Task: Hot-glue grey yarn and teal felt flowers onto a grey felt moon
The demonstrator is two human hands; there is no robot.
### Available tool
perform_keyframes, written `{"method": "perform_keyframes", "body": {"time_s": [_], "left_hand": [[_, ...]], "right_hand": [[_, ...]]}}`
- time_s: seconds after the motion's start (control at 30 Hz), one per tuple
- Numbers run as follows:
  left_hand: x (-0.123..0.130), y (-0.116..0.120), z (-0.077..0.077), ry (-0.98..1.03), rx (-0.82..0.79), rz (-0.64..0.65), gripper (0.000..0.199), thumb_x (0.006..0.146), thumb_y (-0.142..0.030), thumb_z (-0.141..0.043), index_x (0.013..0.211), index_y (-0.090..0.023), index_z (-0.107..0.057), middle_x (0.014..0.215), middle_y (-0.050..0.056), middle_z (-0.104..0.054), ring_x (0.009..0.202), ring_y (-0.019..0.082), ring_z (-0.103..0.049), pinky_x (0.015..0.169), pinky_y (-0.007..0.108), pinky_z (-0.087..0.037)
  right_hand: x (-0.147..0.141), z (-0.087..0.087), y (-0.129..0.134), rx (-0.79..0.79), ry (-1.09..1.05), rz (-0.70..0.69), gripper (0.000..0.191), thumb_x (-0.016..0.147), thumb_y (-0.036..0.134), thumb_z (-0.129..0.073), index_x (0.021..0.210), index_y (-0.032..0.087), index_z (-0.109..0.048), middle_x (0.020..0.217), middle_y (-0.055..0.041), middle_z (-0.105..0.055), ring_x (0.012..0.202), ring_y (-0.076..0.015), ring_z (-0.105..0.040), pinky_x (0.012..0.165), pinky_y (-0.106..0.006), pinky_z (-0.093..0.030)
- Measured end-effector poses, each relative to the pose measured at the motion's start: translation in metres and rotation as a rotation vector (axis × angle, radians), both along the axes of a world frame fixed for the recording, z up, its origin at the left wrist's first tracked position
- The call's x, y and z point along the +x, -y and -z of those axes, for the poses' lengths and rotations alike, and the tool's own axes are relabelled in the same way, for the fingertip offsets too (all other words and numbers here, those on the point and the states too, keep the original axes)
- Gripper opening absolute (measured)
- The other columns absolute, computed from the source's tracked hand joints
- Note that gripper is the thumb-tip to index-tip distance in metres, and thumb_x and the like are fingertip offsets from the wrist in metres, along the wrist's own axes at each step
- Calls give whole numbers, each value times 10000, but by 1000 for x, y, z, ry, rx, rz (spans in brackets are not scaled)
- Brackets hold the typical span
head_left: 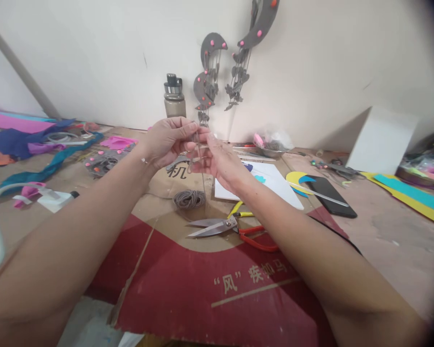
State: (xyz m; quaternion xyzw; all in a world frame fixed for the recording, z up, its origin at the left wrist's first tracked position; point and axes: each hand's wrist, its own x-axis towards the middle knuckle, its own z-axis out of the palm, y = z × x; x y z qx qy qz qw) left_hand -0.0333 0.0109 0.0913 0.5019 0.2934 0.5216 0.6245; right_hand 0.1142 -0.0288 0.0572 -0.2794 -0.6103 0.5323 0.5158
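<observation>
Both hands meet in the air over the cardboard, fingertips close together. My left hand (173, 140) pinches a thin grey cord (198, 138) between thumb and fingers. Across from it, my right hand (222, 161) has its fingers bent around the same cord, partly hiding it. A strand drops from the hands toward a coiled bundle of grey cord (189, 198) lying below them. In front of the bundle rest scissors (213, 227) with red handles, blades parted. A yellow-handled tool (240, 213) lies against them, partly covered by my right forearm.
Red-printed cardboard (188, 284) covers the table's front. White paper (275, 180), a black phone (331, 197) and a yellow crescent (296, 180) lie right. At left are a white plug (58, 200) and coloured felt (18, 140). A bottle (174, 99) stands behind; grey crescent hangings (213, 48) adorn the wall.
</observation>
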Motion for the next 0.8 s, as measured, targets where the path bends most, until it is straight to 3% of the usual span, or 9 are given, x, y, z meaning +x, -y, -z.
{"method": "perform_keyframes", "body": {"time_s": [0.17, 0.27, 0.4, 0.53, 0.63, 0.8], "left_hand": [[0, -2, 2, 51, 70, 2, 95, 849, -100, -550, 776, -84, -609, 866, 81, -695, 773, 124, -692, 580, 137, -547], [0, -5, 5, 90, 73, 8, 102, 851, -121, -560, 771, -88, -614, 807, 67, -692, 699, 88, -677, 574, 118, -543], [1, -8, 8, 117, 44, -2, 91, 846, -134, -574, 784, -91, -624, 766, 54, -684, 641, 64, -656, 585, 114, -543], [5, -5, 9, 123, 13, -3, 50, 827, -147, -609, 826, -101, -628, 765, 50, -687, 670, 79, -664, 627, 146, -557], [8, -2, 10, 109, 22, 26, 52, 823, -148, -617, 821, -97, -627, 730, 41, -685, 631, 71, -653, 633, 157, -556], [9, 0, 11, 81, 53, 75, 90, 830, -159, -608, 784, -84, -623, 671, 32, -668, 524, 52, -608, 553, 148, -530]], "right_hand": [[-2, 5, 1, -34, -12, 46, 374, 816, 585, -520, 857, 215, -564, 638, 49, -432, 478, -55, -335, 470, -192, -381], [-2, 7, -1, -37, 11, 50, 411, 808, 600, -515, 800, 195, -587, 625, 45, -376, 484, -60, -292, 425, -184, -305], [0, 12, -7, -6, 102, 163, 416, 810, 604, -497, 830, 204, -609, 689, 13, -487, 544, -81, -396, 461, -195, -351], [2, 14, -10, 100, 156, 329, 327, 821, 534, -522, 938, 240, -603, 977, -21, -610, 848, -136, -547, 645, -241, -458], [0, 11, -8, 87, 89, 265, 300, 840, 487, -517, 1011, 250, -583, 1058, -23, -615, 934, -150, -569, 747, -288, -481], [-6, 6, -2, 18, -30, 80, 298, 845, 494, -513, 976, 233, -571, 934, -21, -616, 742, -131, -584, 712, -320, -515]]}}
